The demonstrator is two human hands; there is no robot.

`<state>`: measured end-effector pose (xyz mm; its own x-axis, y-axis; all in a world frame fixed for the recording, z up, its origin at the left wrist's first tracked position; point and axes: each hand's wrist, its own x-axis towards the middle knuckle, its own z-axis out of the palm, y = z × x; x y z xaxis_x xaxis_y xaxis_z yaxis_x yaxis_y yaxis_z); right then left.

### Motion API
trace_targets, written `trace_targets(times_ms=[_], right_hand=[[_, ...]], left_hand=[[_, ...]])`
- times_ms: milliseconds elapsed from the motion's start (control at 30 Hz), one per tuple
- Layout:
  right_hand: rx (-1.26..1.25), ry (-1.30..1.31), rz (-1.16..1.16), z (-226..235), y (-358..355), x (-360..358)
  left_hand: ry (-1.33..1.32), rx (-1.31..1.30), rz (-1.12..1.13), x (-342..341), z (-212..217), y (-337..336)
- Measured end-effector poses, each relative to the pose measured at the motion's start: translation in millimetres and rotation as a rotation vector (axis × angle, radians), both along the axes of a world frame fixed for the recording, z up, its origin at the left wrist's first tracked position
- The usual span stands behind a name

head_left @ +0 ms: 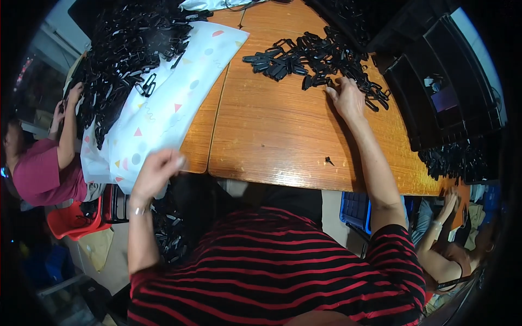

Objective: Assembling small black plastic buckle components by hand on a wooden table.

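My right hand (348,99) reaches to the near edge of a loose pile of black plastic clip-like pieces (296,57) on the wooden table. Its thumb stands apart from the fingers, and the fingertips touch the pieces. At the table's front edge, my left hand (157,171) is curled beside a white patterned sheet (187,89), slightly blurred. Whatever lies inside its fingers, if anything, is hidden. A much larger heap of black pieces (128,54) covers the far left part of that sheet.
One tiny dark piece (329,161) lies near the front of the wooden table (272,130). Black bins (451,81) stand along the right. Below are a red chair (76,220) and a blue crate (356,212). Other people sit at left and right, their hands away from mine.
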<state>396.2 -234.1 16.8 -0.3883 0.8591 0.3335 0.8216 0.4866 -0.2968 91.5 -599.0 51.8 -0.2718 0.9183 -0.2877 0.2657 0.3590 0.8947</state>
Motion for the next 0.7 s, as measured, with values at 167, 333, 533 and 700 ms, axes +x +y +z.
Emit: trace_targets(times_ms=[167, 333, 533, 700], right_hand=[[-0.068, -0.056, 0.085, -3.2, 2.4, -3.2], [-0.169, 0.154, 0.269, -3.2, -32.0, -0.4], [-0.070, 0.047, 0.418, -3.0, -72.0, -11.3], [-0.008, -0.013, 0.592, -4.5, -80.6, -16.8]], left_hand=[[0.550, 0.531, 0.043, 27.4, -13.9, 176.2], [0.863, 0.630, 0.050, 30.9, -51.8, 262.6], [0.977, 0.599, -0.013, 35.9, -60.5, 277.2], [0.382, 0.499, 0.087, 32.5, -55.9, 264.4]])
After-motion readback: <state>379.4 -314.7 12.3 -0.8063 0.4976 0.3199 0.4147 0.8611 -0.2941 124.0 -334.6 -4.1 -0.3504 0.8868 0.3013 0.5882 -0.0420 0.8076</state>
